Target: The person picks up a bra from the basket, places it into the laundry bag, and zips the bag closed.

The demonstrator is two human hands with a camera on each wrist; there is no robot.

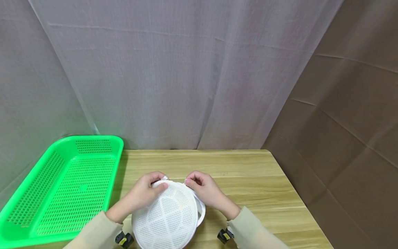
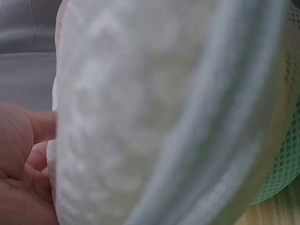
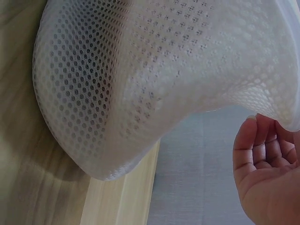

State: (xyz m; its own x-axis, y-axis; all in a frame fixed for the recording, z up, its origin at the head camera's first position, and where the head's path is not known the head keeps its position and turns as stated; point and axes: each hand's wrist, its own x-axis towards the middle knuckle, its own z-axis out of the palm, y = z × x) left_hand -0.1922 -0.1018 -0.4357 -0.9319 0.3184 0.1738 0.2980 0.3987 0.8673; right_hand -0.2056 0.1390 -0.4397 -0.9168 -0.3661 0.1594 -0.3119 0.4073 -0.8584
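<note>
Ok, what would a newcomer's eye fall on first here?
Most likely the bright green basket, filling the left side of the head view. Next, probably the round white mesh bag at the lower middle, which the left hand and right hand both grip near its far edge, over the wooden table.

Soft, diffuse light fills the head view, dimming over the brown curtain (image 1: 351,121) at right and leaving a faint shadow on the table (image 1: 264,193) beside the green basket (image 1: 74,188). In the left wrist view, the white mesh bag (image 1: 168,214) is heavily out of focus, the left hand (image 2: 21,164) clearer; the right wrist view is dimmer, its mesh crisp above a soft-edged shadow.
</note>
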